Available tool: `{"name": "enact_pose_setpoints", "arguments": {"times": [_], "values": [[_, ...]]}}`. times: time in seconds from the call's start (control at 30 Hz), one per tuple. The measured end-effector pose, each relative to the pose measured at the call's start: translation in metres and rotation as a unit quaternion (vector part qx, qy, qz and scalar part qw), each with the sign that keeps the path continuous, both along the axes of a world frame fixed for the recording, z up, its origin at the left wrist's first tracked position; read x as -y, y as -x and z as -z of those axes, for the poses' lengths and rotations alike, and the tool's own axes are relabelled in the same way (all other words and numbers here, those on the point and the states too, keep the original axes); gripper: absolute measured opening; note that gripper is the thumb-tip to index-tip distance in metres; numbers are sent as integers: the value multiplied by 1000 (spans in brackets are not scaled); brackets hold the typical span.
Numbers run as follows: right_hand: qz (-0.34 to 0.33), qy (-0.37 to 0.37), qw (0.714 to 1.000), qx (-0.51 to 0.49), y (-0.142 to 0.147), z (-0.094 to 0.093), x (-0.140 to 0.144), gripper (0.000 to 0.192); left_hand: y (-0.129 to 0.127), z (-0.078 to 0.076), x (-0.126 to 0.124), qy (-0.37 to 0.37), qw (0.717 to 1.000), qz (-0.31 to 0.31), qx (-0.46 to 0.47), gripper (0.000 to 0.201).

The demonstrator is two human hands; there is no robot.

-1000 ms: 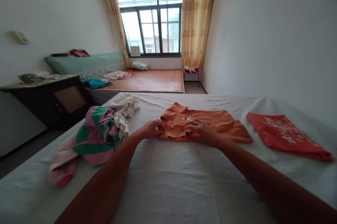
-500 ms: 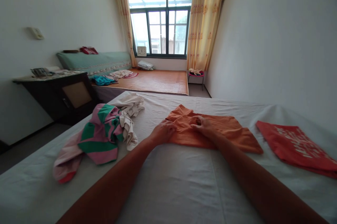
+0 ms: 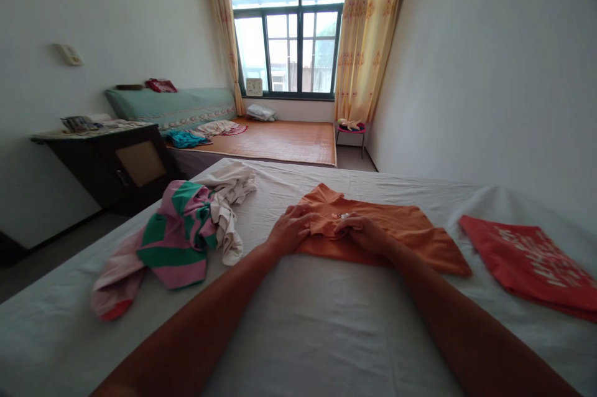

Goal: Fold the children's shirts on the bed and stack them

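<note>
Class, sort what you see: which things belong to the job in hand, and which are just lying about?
Job in hand:
orange garment, touched by the left hand and right hand
perhaps red garment and pink-and-green garment, on the same sheet

Lying about:
clock
turquoise cloth
stool

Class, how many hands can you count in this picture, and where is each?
2: the left hand on the left end of the orange garment, and the right hand on its middle, beside the small print. Neither hand is fully hidden.
</note>
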State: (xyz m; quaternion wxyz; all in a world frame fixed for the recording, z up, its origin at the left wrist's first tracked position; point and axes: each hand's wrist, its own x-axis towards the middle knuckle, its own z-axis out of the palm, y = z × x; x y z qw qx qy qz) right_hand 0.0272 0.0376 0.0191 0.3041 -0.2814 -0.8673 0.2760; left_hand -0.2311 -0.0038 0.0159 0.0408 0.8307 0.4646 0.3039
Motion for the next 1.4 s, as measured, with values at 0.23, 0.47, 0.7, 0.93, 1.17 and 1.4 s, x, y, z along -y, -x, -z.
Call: {"name": "enact_pose_setpoints", "arguments": {"times": [0.23,0.47,0.7,0.93,1.17,1.4], "values": [[-12,110,990,84,-6,-21,9,25,2,0,-1,34,998,59,-12,25],[156,44,982,92,-53,-29,-29,30,12,-15,-14,48,998,-36,24,24],[202,-39,946,252,-143,-2,-58,31,-3,-32,-61,123,990,-30,-57,20],[381,-37,884,268,-201,18,-83,42,-8,-25,-118,167,970,-127,-121,25],[350,20,903,247,-197,12,-109,35,-31,-5,-166,191,965,-180,-20,40],[299,147,943,25,-189,-13,-81,15,-33,-32,-154,246,955,-68,150,28]]}}
